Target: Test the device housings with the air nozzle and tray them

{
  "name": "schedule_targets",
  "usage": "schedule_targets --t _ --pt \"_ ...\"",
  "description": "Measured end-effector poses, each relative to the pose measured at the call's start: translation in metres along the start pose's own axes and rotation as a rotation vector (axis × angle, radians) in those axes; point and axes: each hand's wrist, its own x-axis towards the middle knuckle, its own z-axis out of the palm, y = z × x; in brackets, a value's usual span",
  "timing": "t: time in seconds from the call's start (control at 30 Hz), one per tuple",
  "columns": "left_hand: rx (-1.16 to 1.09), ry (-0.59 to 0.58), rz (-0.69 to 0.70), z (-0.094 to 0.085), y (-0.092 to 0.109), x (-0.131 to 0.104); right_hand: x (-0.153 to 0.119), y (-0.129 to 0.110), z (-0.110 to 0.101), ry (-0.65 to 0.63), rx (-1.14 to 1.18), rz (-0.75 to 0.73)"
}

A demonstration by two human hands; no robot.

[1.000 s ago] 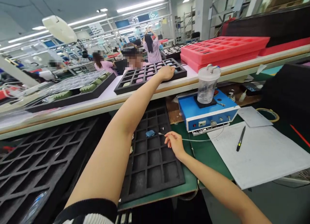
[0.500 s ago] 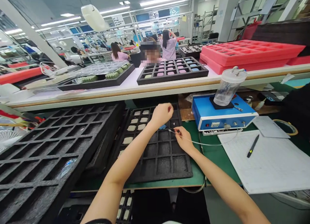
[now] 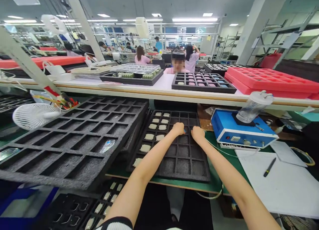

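Observation:
My left hand (image 3: 178, 128) is low over the black foam tray (image 3: 183, 165), fingers curled together at a small blue piece (image 3: 184, 131) that shows past their tips. Most of that piece is hidden. Just to its right, my right hand (image 3: 198, 134) is closed, its fingertips pointing into the tray. A thin clear tube (image 3: 219, 150) runs to it from a blue box-shaped device (image 3: 243, 130); the tube's end is hidden by the hand. Pale cream rounded parts (image 3: 149, 136) fill several pockets in the tray's left columns.
A large black foam tray (image 3: 74, 147) rests at the left on other trays, beside a white fan (image 3: 32, 116). A clear cylinder (image 3: 254, 107) stands tilted on the blue device. Paper (image 3: 286, 183) and a pen (image 3: 269, 167) lie right. Trays line the shelf (image 3: 139, 90); people sit beyond.
The view has swung left. My left hand has come down from above the tray to the blue piece. My right hand, with the tube, has moved closer to it.

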Motion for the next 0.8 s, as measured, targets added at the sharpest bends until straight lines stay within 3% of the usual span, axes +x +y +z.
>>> schedule_targets --t 0.17,0.33,0.57,0.8 --pt "-0.022 0.105 -0.134 -0.011 -0.008 -0.003 0.010 0.004 0.001 -0.018 -0.017 0.049" --pt "-0.179 0.098 -0.147 -0.019 -0.029 -0.016 0.008 0.012 0.005 0.054 0.121 0.059" --pt "-0.548 0.060 -0.054 -0.022 -0.043 -0.029 -0.005 0.005 0.024 0.212 0.664 -0.036" --pt "-0.670 -0.047 -0.067 -0.015 -0.048 -0.026 -0.004 0.005 0.036 0.204 1.131 -0.103"
